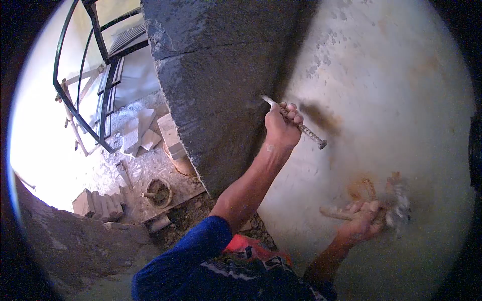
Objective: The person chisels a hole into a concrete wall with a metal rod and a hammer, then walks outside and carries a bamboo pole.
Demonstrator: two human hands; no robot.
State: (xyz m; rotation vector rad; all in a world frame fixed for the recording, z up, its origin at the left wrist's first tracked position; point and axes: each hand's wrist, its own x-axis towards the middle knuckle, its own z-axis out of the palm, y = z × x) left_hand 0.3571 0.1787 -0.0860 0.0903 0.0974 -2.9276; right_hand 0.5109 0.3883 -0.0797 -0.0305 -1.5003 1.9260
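My left hand [282, 126] is closed round a ribbed metal chisel [312, 136], which looks like a length of rebar. Its tip points up and left at the dark, rough concrete slab [216, 75], close to where that meets the pale wall [371, 80]; whether it touches I cannot tell. The mushroomed end of the chisel sticks out to the lower right. Lower down on the right, my right hand [360, 224] grips a hammer by its pale handle [334, 213]. The hammer's head [399, 203] is smeared by motion, away from the chisel.
At the upper left stands a black metal frame [65, 90]. Pale blocks [136, 133] lie on the dusty floor below, near a round bucket [160, 193] and several stacked blocks [98, 205]. Loose rubble [193, 220] lies beneath the slab's lower corner.
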